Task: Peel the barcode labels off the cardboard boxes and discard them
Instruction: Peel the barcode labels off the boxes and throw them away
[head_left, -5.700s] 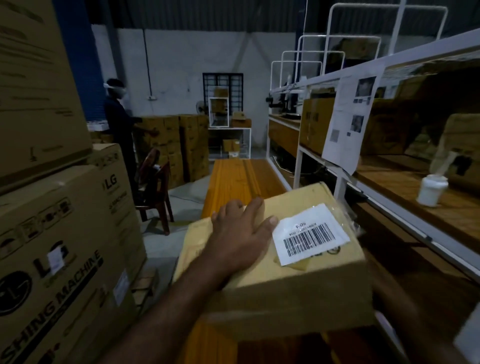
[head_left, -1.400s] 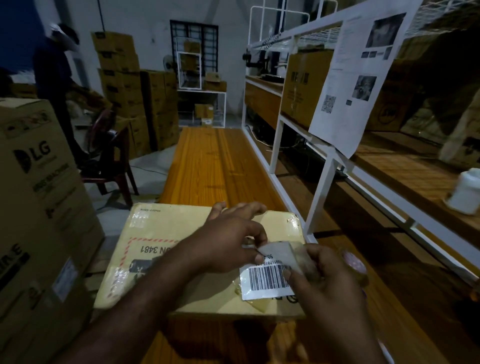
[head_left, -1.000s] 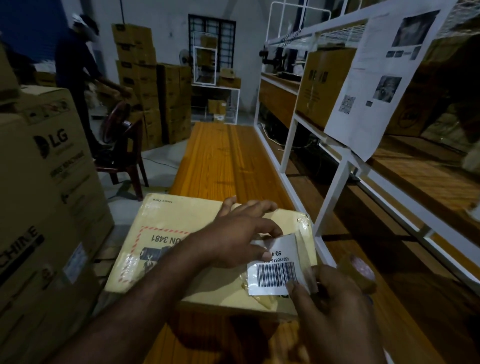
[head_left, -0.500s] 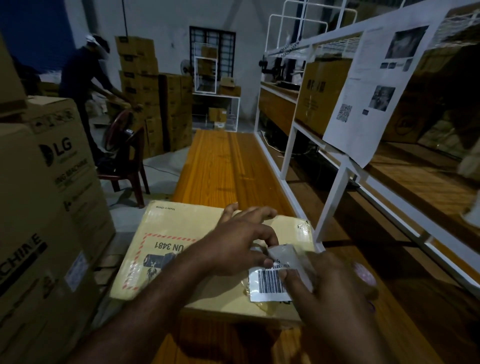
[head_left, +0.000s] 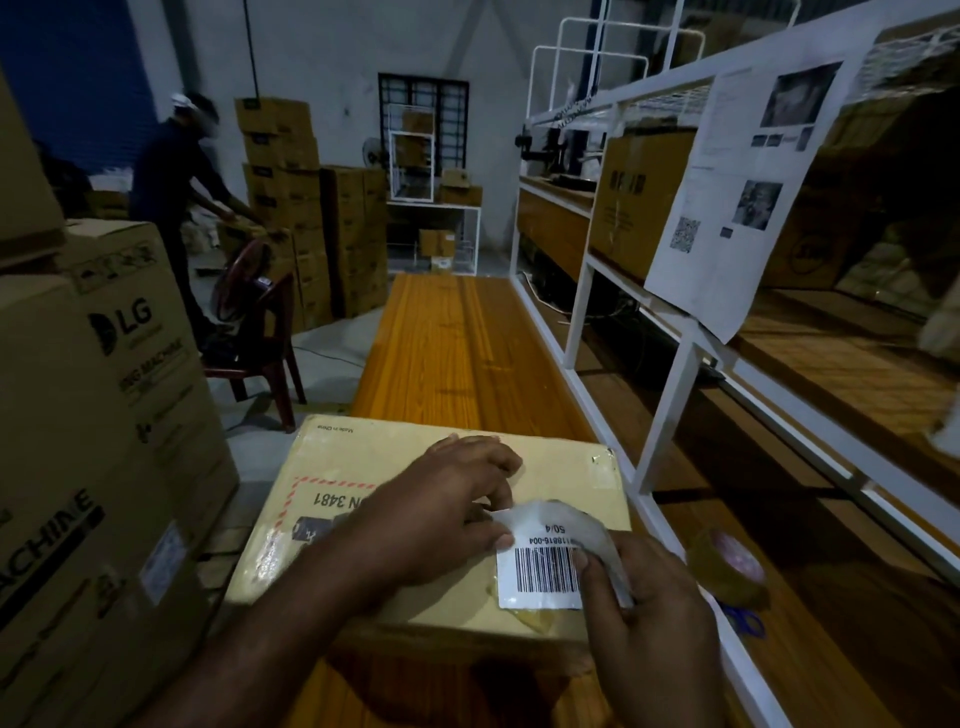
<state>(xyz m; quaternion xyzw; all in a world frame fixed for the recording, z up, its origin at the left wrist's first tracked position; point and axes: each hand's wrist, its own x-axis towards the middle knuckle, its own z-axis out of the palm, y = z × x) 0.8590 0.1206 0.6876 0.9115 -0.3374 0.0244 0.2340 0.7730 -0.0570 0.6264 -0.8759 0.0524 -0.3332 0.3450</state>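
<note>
A flat yellow cardboard box (head_left: 363, 473) lies on the near end of the orange wooden bench (head_left: 457, 343). A white barcode label (head_left: 540, 566) sits at its near right corner, its top and right edges lifted and curled off the cardboard. My left hand (head_left: 441, 509) rests on the box top, thumb and forefinger pinching the label's upper left corner. My right hand (head_left: 639, 608) pinches the label's peeled right edge between thumb and fingers. The label's lower part lies flat on the box.
A roll of brown tape (head_left: 727, 566) and blue scissors (head_left: 745, 621) lie on the bench to the right. White shelving (head_left: 665, 395) with boxes runs along the right. Large LG cartons (head_left: 93, 415) stand left. A chair (head_left: 260, 343) and a person (head_left: 176, 192) are farther back.
Since 5.7 s ago the box was carried and set down on the bench. Over the last second both hands have kept pinching the label, its upper part lifting and curling further.
</note>
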